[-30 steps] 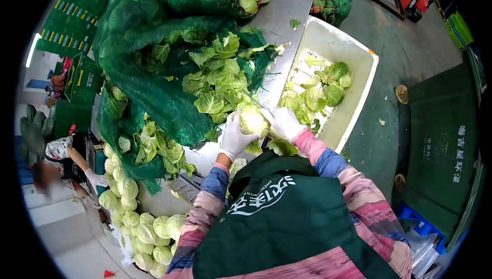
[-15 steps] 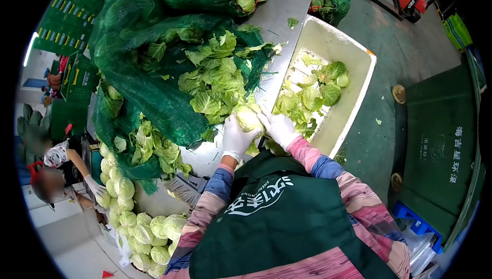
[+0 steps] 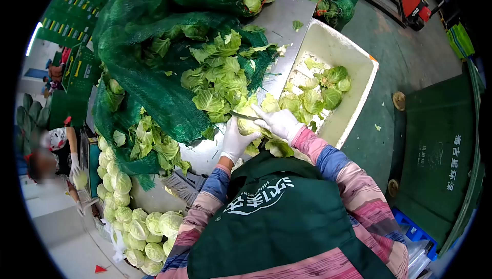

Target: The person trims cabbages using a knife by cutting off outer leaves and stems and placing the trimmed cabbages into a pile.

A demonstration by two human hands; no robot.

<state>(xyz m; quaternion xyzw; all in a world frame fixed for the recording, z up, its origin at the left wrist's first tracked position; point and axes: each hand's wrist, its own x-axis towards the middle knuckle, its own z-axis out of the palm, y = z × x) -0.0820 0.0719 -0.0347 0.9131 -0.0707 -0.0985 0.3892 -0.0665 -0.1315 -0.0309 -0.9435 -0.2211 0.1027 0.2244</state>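
Note:
A pale green cabbage (image 3: 248, 126) is in front of my apron at the metal table's edge. My left hand (image 3: 237, 140), in a white glove, is closed around its near left side. My gloved right hand (image 3: 279, 124) grips a knife, its handle hidden in the fingers. The dark knife blade (image 3: 244, 116) lies across the top of the cabbage. A light leaf (image 3: 269, 104) stands out just beyond my right fingers. Loose outer leaves (image 3: 220, 81) are heaped on green netting (image 3: 148, 89) beyond my left hand.
A white foam box (image 3: 353, 110) with leaves stands to the right of the metal table (image 3: 287, 17). Trimmed cabbages (image 3: 138, 228) are piled at left, near another person's gloved hand (image 3: 75, 163). A green bin (image 3: 435, 151) and a red pallet jack (image 3: 414, 10) stand at right.
The knife blade now shows across the cabbage top, and a leaf stands apart beside it. My right hand has shifted slightly. The other person's hand has lifted a cabbage away from the pile.

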